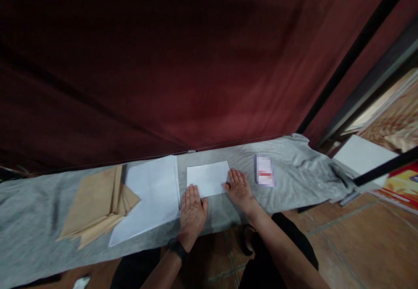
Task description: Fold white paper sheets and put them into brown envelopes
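Observation:
A small folded white sheet of paper (209, 177) lies on the grey cloth (39, 210) that covers a low surface. My left hand (192, 208) lies flat at its near left corner, fingers stretched out and touching the paper's edge. My right hand (240, 187) rests flat at the paper's right edge, fingers spread. Neither hand holds anything. A dark band sits on my left wrist.
Left of the folded sheet lies a stack of white paper (152, 195), and further left a pile of brown envelopes (94, 204). A small white and red card (264, 171) lies to the right. A dark red curtain (163, 62) hangs behind. Tiled floor is below.

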Available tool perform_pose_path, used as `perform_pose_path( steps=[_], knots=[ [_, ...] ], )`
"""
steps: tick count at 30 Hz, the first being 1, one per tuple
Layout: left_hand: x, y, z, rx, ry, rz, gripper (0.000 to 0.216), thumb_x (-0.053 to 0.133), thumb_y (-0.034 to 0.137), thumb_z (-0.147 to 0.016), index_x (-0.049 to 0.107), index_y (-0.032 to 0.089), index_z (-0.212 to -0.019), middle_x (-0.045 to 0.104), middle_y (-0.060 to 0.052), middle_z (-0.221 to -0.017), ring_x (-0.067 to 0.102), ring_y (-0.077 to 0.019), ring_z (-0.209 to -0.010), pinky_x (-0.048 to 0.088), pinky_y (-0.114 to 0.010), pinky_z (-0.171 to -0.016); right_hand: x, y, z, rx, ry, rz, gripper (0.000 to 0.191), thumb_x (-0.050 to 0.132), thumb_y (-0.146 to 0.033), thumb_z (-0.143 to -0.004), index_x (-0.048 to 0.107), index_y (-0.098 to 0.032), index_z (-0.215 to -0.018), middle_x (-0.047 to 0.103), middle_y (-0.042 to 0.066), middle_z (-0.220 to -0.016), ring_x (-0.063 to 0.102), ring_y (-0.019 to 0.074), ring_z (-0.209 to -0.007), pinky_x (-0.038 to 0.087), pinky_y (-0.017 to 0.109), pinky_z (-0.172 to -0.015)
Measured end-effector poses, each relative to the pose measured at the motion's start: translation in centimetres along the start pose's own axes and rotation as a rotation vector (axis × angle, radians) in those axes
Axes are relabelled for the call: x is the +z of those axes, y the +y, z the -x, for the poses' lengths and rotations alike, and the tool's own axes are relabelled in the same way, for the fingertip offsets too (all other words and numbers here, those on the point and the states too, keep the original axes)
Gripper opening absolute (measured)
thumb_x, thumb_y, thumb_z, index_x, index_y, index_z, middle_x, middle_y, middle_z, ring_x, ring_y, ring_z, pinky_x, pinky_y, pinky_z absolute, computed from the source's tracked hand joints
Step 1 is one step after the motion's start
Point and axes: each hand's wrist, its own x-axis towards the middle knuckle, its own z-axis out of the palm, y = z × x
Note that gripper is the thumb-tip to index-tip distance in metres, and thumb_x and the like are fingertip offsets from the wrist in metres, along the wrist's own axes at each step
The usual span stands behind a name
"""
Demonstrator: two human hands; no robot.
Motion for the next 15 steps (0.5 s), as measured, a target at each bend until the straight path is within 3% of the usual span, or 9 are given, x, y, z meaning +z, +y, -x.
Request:
perform_pose_path(
  steps=[3,7,11,15],
  knots=[
    [-0.4,0.2,-0.6,0.024,-0.004,0.016,0.060,0.034,0.034,-0.098,0.041,0.000,-0.148,0.046,-0.024,-0.151,0.036,-0.0330,-0.146,0.033,-0.053,-0.118,-1.0,-0.4,-0.9,-0.002,0.025,-0.018,0.056,0.035,-0.037,-0.103,0.045,-0.005,-0.149,0.039,0.020,-0.155,0.038,0.0340,-0.144,0.022,0.055,-0.120],
    [-0.3,1.9,-3.3,0.080,-0.028,0.045,0.058,0.029,0.027,-0.099,0.035,0.005,-0.152,0.039,-0.018,-0.157,0.028,-0.0278,-0.150,0.030,-0.049,-0.121,-1.4,-2.1,-2.3,-0.151,0.039,-0.163,0.055,0.029,-0.037,-0.106,0.038,-0.011,-0.153,0.038,0.014,-0.157,0.037,0.0267,-0.146,0.030,0.047,-0.119],
    [1.1,2.8,-6.8,0.152,-0.123,0.050,0.056,0.024,0.021,-0.100,0.038,0.004,-0.151,0.038,-0.016,-0.158,0.028,-0.0250,-0.150,0.030,-0.046,-0.122,-0.4,-3.4,-3.6,-0.230,0.001,-0.218,0.052,0.025,-0.037,-0.107,0.044,-0.013,-0.150,0.043,0.011,-0.155,0.038,0.0227,-0.145,0.032,0.042,-0.119],
    [2.7,1.6,-8.2,0.178,-0.165,0.023,0.054,0.025,0.023,-0.101,0.042,0.007,-0.149,0.043,-0.015,-0.155,0.032,-0.0250,-0.149,0.032,-0.047,-0.120,0.6,-3.4,-4.4,-0.233,0.001,-0.185,0.050,0.030,-0.036,-0.107,0.047,-0.014,-0.148,0.044,0.011,-0.155,0.039,0.0254,-0.144,0.031,0.045,-0.119]
  ],
)
